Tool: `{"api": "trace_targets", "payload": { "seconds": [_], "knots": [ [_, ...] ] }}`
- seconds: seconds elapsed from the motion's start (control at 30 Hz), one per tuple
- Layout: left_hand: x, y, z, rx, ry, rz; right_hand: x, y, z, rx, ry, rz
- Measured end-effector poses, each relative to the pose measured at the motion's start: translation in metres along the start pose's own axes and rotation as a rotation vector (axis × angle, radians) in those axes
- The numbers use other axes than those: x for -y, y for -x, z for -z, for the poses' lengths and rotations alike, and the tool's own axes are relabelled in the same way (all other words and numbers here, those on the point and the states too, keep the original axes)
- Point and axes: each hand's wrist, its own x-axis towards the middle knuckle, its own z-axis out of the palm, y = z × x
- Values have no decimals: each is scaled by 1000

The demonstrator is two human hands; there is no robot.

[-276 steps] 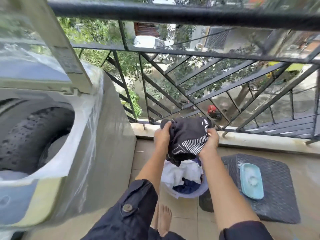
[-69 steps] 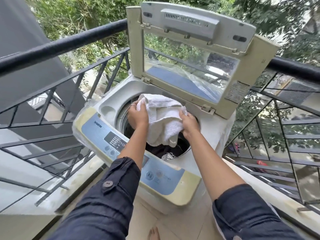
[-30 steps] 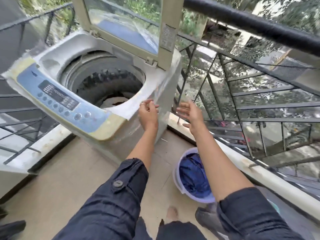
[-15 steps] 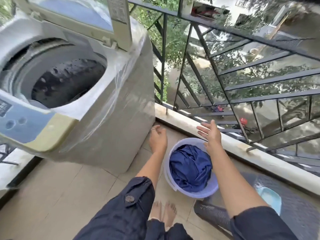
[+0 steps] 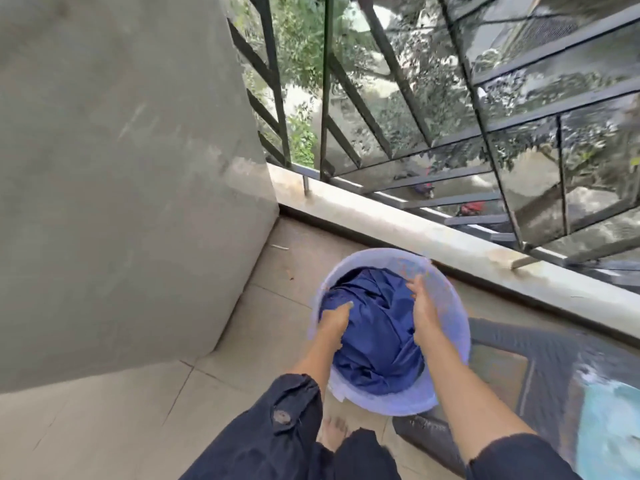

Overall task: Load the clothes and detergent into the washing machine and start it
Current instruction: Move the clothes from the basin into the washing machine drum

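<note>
A crumpled dark blue cloth garment (image 5: pixel 377 337) fills a round lilac plastic bucket (image 5: pixel 453 313) on the tiled floor, just beside the grey washing machine's side panel (image 5: pixel 121 168). The left hand (image 5: pixel 334 318) digs its fingers in and grips the garment. The right hand (image 5: pixel 420 306) lies against the garment's far side; whether it grips is unclear. A dark woven mat (image 5: pixel 554 358) touches the bucket.

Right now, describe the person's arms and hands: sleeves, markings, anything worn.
Both arms wear dark navy sleeves pushed up near the elbow, forearms bare. The left sleeve carries a round button; the right sleeve shows none. Left hand and right hand are ungloved.
</note>
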Motion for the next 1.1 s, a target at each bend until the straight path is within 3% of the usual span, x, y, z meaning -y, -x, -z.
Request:
{"api": "trace_targets", "payload": {
  "seconds": [0.07,0.17,0.3,0.5,0.6,0.73,0.97,1.1],
  "knots": [
    [17,-46,-14,-18,43,57,-23,-29,-4,20,34,2],
    [31,-85,-29,-23,67,3,-53,-67,-8,88,179,19],
    [34,-91,-38,-83,39,-7,-65,-94,-15,13,425,55],
    [58,-115,-48,-121,-69,-112,-103,-103,-22,144,650,100],
    [59,-107,-46,-125,-29,-187,-105,-95,-19,86,526,80],
    [54,-70,-36,-68,208,-246,-96,-72,-9,60,484,25],
    [36,-6,-27,94,281,-220,-45,8,3,-98,394,48],
    [30,21,-23,104,384,-207,-14,55,13,-165,275,32]
  ]
}}
